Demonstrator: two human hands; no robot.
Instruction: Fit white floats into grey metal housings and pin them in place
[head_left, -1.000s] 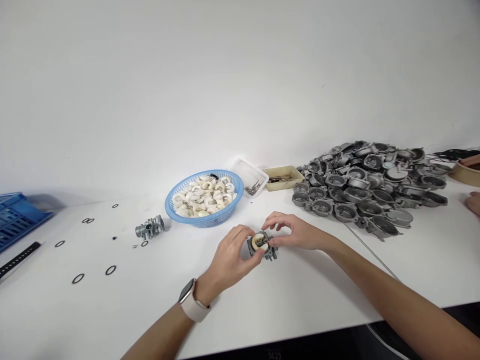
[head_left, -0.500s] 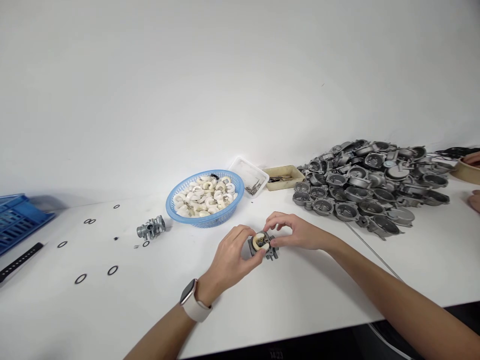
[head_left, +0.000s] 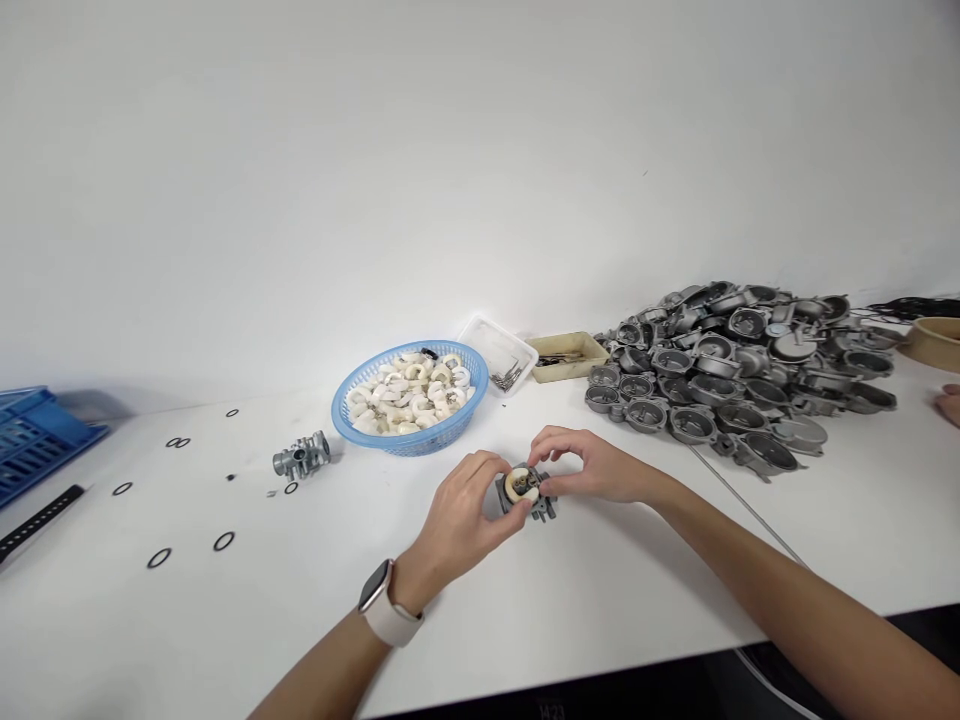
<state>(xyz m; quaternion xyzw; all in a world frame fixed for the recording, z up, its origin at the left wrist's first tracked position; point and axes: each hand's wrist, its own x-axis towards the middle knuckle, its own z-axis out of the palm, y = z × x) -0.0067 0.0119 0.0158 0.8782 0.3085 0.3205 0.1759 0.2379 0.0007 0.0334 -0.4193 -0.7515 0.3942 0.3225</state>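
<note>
Both hands meet over a small grey metal carburetor body (head_left: 527,496) with a cream float ring on top, resting on the white table (head_left: 615,580). My left hand (head_left: 461,512), a pale watch on its wrist, grips the body from the left with curled fingers. My right hand (head_left: 589,463) pinches the part from the right and above. A second grey carburetor body (head_left: 301,455) lies alone to the left.
A blue basket (head_left: 410,396) of cream float rings stands behind the hands. Two small trays (head_left: 501,350) hold pins. A large heap of grey metal bowls (head_left: 739,370) fills the right. Black O-rings (head_left: 159,557) lie scattered left, by a blue crate (head_left: 37,435). Another person's hand (head_left: 949,403) shows at the far right.
My hands stay on the carburetor body with almost no movement. The other person's upper hand at the far right has left the brown bowl.
</note>
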